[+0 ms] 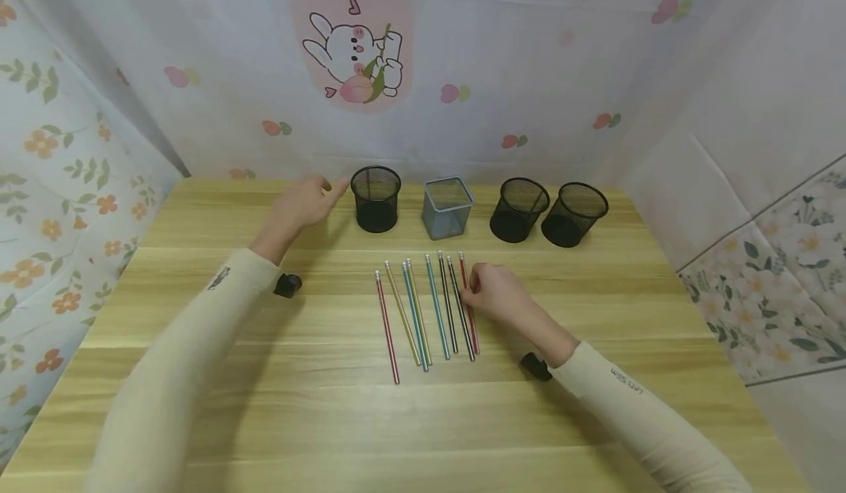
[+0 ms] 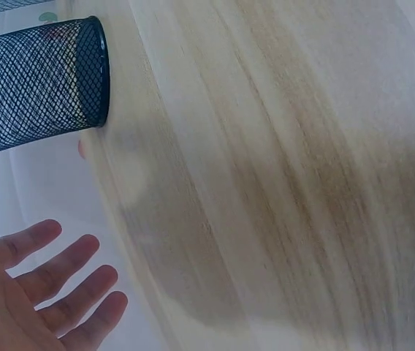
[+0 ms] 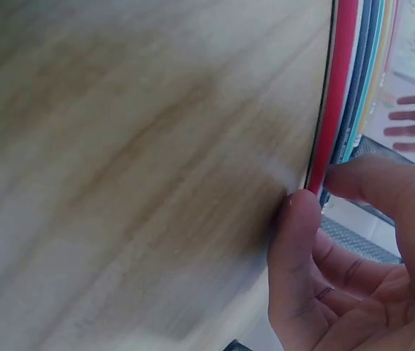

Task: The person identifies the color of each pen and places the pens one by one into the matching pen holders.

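Observation:
Several pencils lie side by side on the wooden table, among them yellow, blue and black ones. At the row's right end is a red pencil point(image 3: 337, 80), and the thumb and index finger of my right hand point(image 1: 499, 294) pinch it along its length. A black pencil point(image 1: 463, 317) lies just left of it, while a pinkish-red pencil point(image 1: 387, 328) marks the row's left end. My left hand point(image 1: 300, 206) holds nothing; its fingers spread loosely beside a round black mesh cup point(image 1: 376, 214), which also shows upright in the left wrist view.
Behind the pencils stand a square grey mesh holder point(image 1: 446, 221) and two more round black mesh cups, one point(image 1: 518, 210) beside the other point(image 1: 573, 214). A printed curtain point(image 1: 502, 52) hangs along the table's back edge. Bare wood point(image 1: 423, 434) shows in front of the pencils.

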The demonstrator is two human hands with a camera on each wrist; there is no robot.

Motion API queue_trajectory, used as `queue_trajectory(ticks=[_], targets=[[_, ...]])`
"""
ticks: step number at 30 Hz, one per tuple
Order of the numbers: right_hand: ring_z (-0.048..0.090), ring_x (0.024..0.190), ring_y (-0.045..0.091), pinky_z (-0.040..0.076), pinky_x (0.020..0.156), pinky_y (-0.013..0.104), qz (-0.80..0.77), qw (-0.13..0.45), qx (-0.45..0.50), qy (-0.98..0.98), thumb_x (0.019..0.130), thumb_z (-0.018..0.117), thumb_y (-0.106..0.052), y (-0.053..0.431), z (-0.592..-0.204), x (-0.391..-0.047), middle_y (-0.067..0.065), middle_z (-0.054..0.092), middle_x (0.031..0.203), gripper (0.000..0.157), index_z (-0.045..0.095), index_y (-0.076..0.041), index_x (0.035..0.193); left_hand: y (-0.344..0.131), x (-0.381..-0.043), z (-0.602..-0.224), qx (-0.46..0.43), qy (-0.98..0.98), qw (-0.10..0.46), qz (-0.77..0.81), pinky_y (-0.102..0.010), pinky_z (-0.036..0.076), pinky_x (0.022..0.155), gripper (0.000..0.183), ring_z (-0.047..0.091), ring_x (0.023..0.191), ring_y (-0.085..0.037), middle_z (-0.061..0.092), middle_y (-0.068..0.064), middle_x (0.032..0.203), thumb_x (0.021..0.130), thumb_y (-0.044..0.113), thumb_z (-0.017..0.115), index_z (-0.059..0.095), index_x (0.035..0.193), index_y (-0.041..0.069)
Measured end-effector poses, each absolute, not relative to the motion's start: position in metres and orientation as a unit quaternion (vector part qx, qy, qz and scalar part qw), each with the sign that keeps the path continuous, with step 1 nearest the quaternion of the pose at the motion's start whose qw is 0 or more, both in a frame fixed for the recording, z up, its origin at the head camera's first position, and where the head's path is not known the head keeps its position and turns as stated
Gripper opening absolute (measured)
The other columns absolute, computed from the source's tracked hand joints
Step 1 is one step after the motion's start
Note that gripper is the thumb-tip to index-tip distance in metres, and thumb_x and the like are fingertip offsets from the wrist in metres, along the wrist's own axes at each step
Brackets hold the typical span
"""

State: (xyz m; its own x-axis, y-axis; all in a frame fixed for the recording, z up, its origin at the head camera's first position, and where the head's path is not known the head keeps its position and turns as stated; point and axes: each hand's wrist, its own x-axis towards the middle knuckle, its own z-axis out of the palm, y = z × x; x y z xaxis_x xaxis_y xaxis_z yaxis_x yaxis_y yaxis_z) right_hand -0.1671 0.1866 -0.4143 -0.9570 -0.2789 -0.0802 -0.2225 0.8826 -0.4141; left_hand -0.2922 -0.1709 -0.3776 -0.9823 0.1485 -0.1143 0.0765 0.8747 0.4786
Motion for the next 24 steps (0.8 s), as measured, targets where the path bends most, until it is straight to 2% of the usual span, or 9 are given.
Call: queue_trajectory(ticks=[9,14,17,20,24], targets=[[0.049,0.058,0.017,0.039,0.052,0.031,-0.178,0.105,-0.102,0.973,0.09,0.073,-0.014,0.1816,-0.4082,-0.169,0.001,0.054,0.063,0.025,0.058,-0.009,0.07,-0.1651,-0.296,-0.3785,0.054,0.967,0.081,0.236,-0.065,0.041,0.092,0.097,0.05,0.125,-0.049,0.051,-0.026,0.142,0.097,0.077,0.021,0.048,0.145,-0.002],[0.041,0.047,0.011,0.033,0.045,0.027,-0.177,0.116,-0.106,0.972,0.088,0.071,-0.013,0.1804,-0.4079,-0.171,-0.008,0.041,0.047,0.041,0.049,-0.014,0.054,-0.1642,-0.2966,-0.3801,0.054,0.968,0.085,0.231,-0.065,0.04,0.093,0.1,0.048,0.127,-0.049,0.05,-0.025,0.145,0.095,0.08,0.018,0.045,0.148,0.0],[0.033,0.044,0.008,0.027,0.043,0.024,-0.181,0.124,-0.109,0.97,0.086,0.07,-0.012,0.181,-0.4089,-0.1724,-0.011,0.033,0.043,0.046,0.043,-0.017,0.049,-0.1635,-0.297,-0.3797,0.056,0.969,0.09,0.224,-0.066,0.039,0.095,0.101,0.046,0.13,-0.049,0.048,-0.024,0.148,0.094,0.08,0.017,0.043,0.151,0.001],[0.031,0.047,0.009,0.026,0.044,0.025,-0.188,0.132,-0.105,0.968,0.085,0.07,-0.013,0.1835,-0.4095,-0.1736,-0.008,0.034,0.048,0.041,0.044,-0.015,0.054,-0.1631,-0.2973,-0.3785,0.058,0.971,0.096,0.213,-0.067,0.037,0.096,0.101,0.042,0.134,-0.049,0.044,-0.023,0.152,0.095,0.08,0.015,0.04,0.154,0.002],[0.044,0.058,0.015,0.036,0.052,0.029,-0.202,0.139,-0.094,0.965,0.085,0.073,-0.014,0.1883,-0.408,-0.1735,0.0,0.049,0.063,0.026,0.054,-0.009,0.069,-0.1632,-0.2982,-0.3784,0.064,0.974,0.104,0.193,-0.065,0.04,0.093,0.099,0.041,0.135,-0.05,0.041,-0.022,0.154,0.095,0.079,0.012,0.036,0.157,0.005]])
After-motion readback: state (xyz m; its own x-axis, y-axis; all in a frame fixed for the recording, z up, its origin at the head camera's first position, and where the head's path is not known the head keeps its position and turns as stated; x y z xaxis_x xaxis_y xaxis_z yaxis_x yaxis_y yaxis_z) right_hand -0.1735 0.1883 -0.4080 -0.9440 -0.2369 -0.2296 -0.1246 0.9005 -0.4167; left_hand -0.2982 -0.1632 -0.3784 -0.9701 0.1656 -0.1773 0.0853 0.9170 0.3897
